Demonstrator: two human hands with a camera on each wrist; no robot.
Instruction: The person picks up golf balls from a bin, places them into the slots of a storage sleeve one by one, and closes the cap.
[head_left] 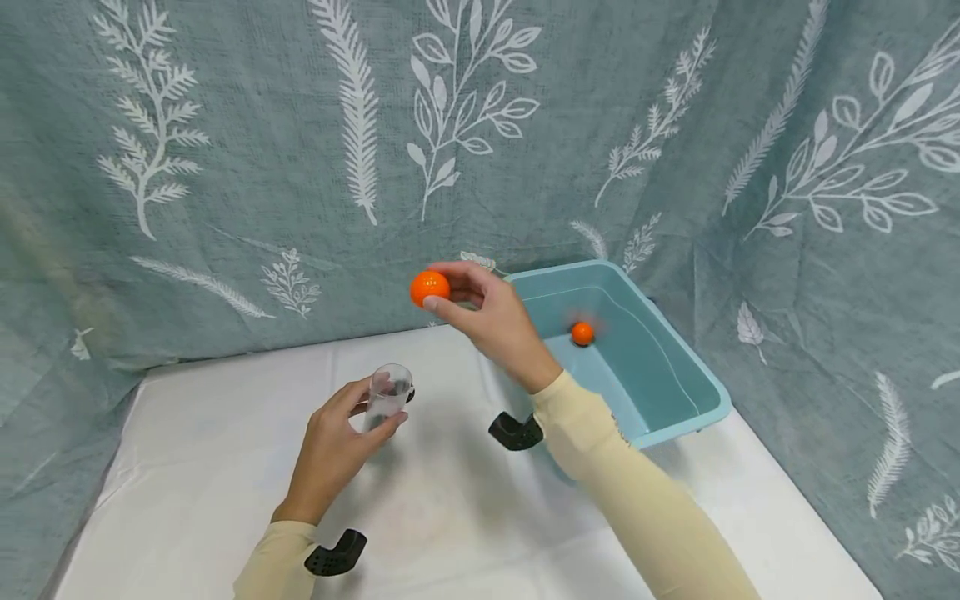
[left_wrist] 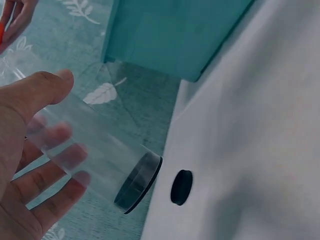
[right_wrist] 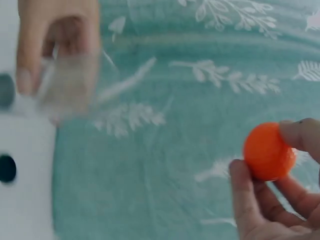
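Note:
My left hand (head_left: 337, 446) holds a clear cylindrical container (head_left: 387, 396), thumb on one side and fingers round the other. In the left wrist view this clear container (left_wrist: 100, 145) has a dark end at its lower edge, and I see nothing inside. Above and to the right of it, my right hand (head_left: 487, 312) pinches a glossy orange ball (head_left: 430, 288) between thumb and fingertips. The ball (right_wrist: 269, 151) is apart from the container. A small round black cap (left_wrist: 181, 187) lies on the white table near the container's dark end.
A teal bin (head_left: 667, 333) stands on the right of the white-covered table (head_left: 225, 467), beneath my right forearm. Inside it is another orange ball (head_left: 582, 333), near the far wall. A patterned green curtain (head_left: 262, 167) hangs behind and at the sides.

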